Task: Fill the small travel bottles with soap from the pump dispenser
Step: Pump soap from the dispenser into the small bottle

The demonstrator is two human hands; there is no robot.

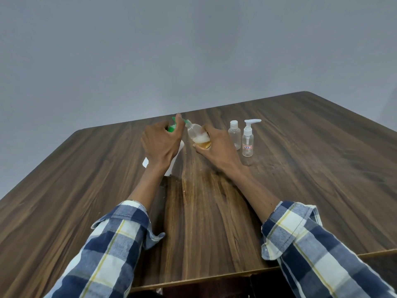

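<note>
While it is tilted with its neck at the green nozzle, the clear travel bottle [197, 136], part-filled with amber, foamy soap, is probably light, thin-walled and slippery; holding it low seems safest. The right hand [217, 145] grips its base; the left hand [161, 143] wraps the pump dispenser [171, 127] on the table [300, 190].

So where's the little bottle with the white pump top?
In the head view, the pump-top bottle stands on the table, rightmost, beside the capped bottle.
</note>
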